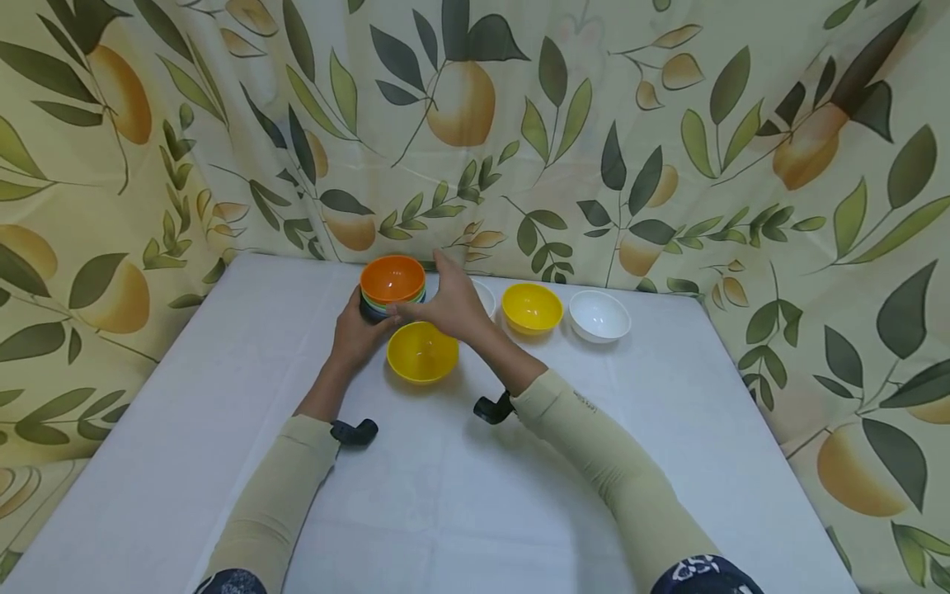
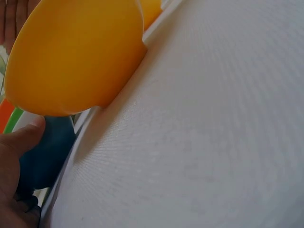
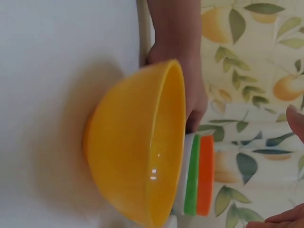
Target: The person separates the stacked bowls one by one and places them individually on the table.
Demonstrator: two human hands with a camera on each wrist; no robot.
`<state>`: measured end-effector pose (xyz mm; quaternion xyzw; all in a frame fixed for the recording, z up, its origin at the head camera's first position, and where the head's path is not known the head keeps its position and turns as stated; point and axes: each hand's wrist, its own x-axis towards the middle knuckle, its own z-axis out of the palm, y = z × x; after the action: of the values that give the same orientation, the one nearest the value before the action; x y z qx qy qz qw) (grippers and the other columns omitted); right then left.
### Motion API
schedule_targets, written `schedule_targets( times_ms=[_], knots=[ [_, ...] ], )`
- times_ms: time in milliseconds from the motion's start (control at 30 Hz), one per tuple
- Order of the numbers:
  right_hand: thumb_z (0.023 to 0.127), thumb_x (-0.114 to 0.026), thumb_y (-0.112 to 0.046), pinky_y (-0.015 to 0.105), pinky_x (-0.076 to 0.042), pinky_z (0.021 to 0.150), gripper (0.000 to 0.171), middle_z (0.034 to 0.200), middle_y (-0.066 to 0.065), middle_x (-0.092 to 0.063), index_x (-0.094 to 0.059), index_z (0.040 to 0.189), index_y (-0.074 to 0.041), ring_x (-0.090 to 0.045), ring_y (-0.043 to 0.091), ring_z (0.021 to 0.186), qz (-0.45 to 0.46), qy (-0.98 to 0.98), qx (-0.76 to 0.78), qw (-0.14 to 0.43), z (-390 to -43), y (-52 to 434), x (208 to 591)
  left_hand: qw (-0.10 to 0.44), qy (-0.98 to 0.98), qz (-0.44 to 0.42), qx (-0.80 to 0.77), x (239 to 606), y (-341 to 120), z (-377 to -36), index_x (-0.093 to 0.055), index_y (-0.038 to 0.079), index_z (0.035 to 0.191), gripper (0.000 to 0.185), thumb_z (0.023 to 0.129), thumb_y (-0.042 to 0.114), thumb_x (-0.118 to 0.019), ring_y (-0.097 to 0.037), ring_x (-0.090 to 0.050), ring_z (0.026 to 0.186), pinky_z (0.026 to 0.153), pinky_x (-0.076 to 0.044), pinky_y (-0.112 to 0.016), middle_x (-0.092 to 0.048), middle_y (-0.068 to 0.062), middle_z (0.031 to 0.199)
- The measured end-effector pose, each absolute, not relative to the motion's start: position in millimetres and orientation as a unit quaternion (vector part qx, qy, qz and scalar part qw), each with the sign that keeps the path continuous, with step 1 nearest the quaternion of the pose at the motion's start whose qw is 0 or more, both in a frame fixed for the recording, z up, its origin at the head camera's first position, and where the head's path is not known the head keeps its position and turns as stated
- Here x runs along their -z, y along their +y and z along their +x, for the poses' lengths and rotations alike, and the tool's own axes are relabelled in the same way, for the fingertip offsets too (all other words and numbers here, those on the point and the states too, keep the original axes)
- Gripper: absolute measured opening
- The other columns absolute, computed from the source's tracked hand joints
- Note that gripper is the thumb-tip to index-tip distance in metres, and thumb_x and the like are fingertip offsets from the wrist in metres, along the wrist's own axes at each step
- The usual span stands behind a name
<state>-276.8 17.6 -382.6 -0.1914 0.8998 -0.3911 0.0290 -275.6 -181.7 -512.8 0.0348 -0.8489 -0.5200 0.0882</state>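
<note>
A nested stack of bowls point(image 1: 393, 280) stands at the back left of the table, orange on top, with green and white rims below and a dark blue bowl point(image 2: 53, 154) lowest. My left hand point(image 1: 355, 332) holds it from the left side, thumb across the front. Over the stack's right side my right hand point(image 1: 454, 304) is spread, thumb reaching toward the rims. In the right wrist view its fingers stand apart from the orange bowl point(image 3: 205, 175). Just in front of the stack sits a yellow bowl point(image 1: 423, 355), upright and touched by neither hand.
Along the table's back edge are another yellow bowl point(image 1: 532, 309) and a white bowl point(image 1: 599, 317). A further white bowl point(image 1: 486, 299) is mostly hidden behind my right hand. A fruit-patterned curtain point(image 1: 460, 181) hangs behind the white-covered table point(image 1: 445, 495).
</note>
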Motion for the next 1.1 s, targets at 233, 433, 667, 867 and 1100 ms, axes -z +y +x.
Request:
schedule_targets(
  times_ms=[233, 433, 667, 867, 1100],
  knots=[
    [0.082, -0.088, -0.053, 0.047, -0.046, 0.115, 0.113, 0.162, 0.015, -0.042, -0.029, 0.164, -0.003, -0.047, 0.031, 0.142, -0.184, 0.9, 0.391, 0.059, -302.5, 1.7, 392.6, 0.085, -0.843, 0.034, 0.53, 513.7, -183.5, -276.7, -0.02, 0.016, 0.169, 0.104, 0.09, 0.037, -0.085, -0.033, -0.034, 0.152, 0.126, -0.025, -0.051, -0.035, -0.013, 0.167],
    [0.08, -0.09, -0.051, 0.036, -0.058, 0.094, 0.092, 0.13, 0.011, -0.063, -0.048, 0.147, -0.002, -0.063, 0.024, 0.11, -0.192, 0.906, 0.37, 0.067, -320.6, -8.6, 405.1, 0.086, -0.843, 0.028, 0.531, 516.5, -184.2, -278.8, -0.021, 0.016, 0.168, 0.105, 0.089, 0.039, -0.086, -0.032, -0.034, 0.152, 0.126, -0.024, -0.051, -0.036, -0.012, 0.167],
    [0.077, -0.093, -0.048, 0.033, -0.057, 0.091, 0.083, 0.12, 0.005, -0.066, -0.055, 0.138, -0.006, -0.063, 0.02, 0.103, -0.186, 0.912, 0.354, 0.09, -331.7, -15.8, 412.7, 0.096, -0.84, 0.019, 0.534, 516.5, -184.0, -278.8, -0.026, 0.015, 0.167, 0.102, 0.088, 0.038, -0.086, -0.031, -0.035, 0.152, 0.126, -0.023, -0.053, -0.04, -0.012, 0.165],
    [0.075, -0.095, -0.045, 0.031, -0.057, 0.091, 0.08, 0.117, 0.003, -0.068, -0.058, 0.135, -0.007, -0.064, 0.019, 0.102, -0.175, 0.912, 0.361, 0.083, -335.4, -20.2, 418.7, 0.098, -0.84, 0.019, 0.533, 516.3, -184.5, -279.2, -0.027, 0.014, 0.166, 0.1, 0.088, 0.036, -0.086, -0.031, -0.036, 0.151, 0.126, -0.023, -0.053, -0.042, -0.012, 0.164],
    [0.077, -0.095, -0.045, 0.033, -0.057, 0.095, 0.079, 0.12, 0.004, -0.067, -0.058, 0.136, -0.006, -0.064, 0.02, 0.105, -0.165, 0.918, 0.354, 0.074, -338.0, -22.2, 421.2, 0.097, -0.838, 0.016, 0.537, 516.0, -184.5, -279.0, -0.025, 0.014, 0.167, 0.102, 0.088, 0.038, -0.086, -0.031, -0.036, 0.15, 0.126, -0.023, -0.053, -0.041, -0.012, 0.164]
  ],
)
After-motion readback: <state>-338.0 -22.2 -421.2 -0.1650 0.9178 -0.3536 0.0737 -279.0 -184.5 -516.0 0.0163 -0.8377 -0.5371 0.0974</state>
